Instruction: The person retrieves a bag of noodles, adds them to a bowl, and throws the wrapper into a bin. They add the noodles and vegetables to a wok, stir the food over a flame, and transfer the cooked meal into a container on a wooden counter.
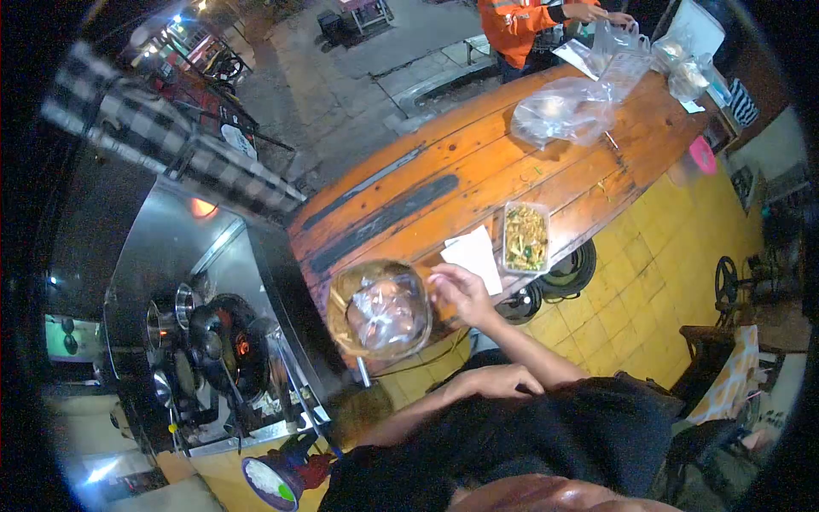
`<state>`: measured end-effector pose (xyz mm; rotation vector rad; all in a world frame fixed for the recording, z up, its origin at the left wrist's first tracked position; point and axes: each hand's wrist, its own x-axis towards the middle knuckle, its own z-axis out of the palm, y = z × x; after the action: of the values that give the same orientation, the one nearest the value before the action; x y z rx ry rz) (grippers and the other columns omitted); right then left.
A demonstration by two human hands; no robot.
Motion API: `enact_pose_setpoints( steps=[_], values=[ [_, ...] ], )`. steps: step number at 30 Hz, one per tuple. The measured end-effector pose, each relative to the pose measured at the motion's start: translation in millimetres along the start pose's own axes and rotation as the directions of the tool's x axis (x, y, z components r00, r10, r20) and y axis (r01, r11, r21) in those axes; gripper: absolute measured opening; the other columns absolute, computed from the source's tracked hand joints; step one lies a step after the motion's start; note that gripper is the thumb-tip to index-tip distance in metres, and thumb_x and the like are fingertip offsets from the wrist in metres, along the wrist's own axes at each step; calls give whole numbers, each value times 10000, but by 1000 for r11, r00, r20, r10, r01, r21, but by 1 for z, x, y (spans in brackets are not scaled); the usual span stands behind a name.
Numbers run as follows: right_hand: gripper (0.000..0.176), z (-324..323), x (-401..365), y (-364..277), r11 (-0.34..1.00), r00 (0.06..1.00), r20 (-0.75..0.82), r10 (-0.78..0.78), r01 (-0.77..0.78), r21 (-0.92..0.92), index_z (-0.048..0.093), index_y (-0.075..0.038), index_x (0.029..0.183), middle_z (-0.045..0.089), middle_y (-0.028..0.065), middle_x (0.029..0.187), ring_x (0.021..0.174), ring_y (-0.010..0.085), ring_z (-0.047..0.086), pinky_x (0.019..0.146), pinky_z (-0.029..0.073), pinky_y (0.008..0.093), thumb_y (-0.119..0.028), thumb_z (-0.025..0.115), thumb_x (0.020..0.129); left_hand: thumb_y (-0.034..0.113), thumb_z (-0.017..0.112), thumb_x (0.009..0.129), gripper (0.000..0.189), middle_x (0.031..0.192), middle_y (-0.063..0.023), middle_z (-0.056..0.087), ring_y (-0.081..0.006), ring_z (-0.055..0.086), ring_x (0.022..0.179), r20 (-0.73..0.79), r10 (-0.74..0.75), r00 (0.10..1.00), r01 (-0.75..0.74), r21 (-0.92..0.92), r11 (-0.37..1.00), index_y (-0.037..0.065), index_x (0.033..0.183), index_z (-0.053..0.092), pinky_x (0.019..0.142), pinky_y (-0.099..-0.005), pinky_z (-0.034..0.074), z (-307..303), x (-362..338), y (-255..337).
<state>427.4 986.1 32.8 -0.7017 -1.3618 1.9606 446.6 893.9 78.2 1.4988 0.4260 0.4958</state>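
Observation:
My right hand (461, 295) reaches over the near edge of the wooden table, fingers loosely bent and apart, fingertips right at the rim of a round woven basket (339, 328). In that basket lies a shiny clear plastic bag (386, 314) with brownish contents. White paper sheets (474, 258) lie just beyond the hand. To their right stands a clear plastic food tub (526, 237), open and filled with noodle-like food and green bits. My left hand (509, 381) is held close to my dark shirt, below the right forearm, with its fingers curled in.
On the left is a metal cooking station (247, 375) with a glowing burner, pans and ladles. Plastic bags (567, 111) lie on the wooden table's (478, 183) far right. A person in an orange jacket (520, 30) handles a bag there. A purple-rimmed bowl (271, 485) sits below the stove.

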Motion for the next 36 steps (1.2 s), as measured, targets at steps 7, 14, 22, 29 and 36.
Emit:
enact_pose_setpoints(
  steps=[7,14,22,29,36],
  values=[
    [263,90,-56,-9,968,956,266,-123,175,-180,543,7,1144,619,42,927,816,99,586,723,481,238,-98,566,903,51,618,777,183,906,-151,684,-248,669,833,-397,216,892,-142,209,968,-9,939,677,751,-333,516,113,-88,-16],
    [311,267,-174,71,934,763,633,127,122,-335,509,-4,1182,623,64,933,741,117,620,677,494,249,-100,572,892,110,649,804,245,990,-135,675,-252,649,911,-686,263,679,-136,235,963,7,1026,649,826,-351,490,250,-218,23],
    [502,459,-183,182,638,579,813,64,602,-479,519,17,1151,516,230,1168,915,333,593,851,460,400,-338,637,816,109,644,838,349,1079,-77,655,-183,601,1014,-997,19,-74,3,19,1000,27,1172,589,914,-333,453,404,-367,11],
    [524,631,-165,339,776,594,517,616,-348,-526,511,50,1153,602,157,763,736,275,635,584,502,413,-294,649,783,106,601,881,323,1037,-80,643,-143,593,971,-878,-170,-447,-215,-79,973,-11,1179,557,859,-266,462,447,-500,-10],
    [316,659,-133,312,81,-5,880,475,-995,-50,500,-103,1120,428,30,645,441,89,355,373,299,216,-143,478,807,170,591,895,327,1035,-98,647,-172,617,959,-629,-431,-647,-339,-269,901,-1,1172,556,834,-292,491,463,-634,-44]
  ],
)
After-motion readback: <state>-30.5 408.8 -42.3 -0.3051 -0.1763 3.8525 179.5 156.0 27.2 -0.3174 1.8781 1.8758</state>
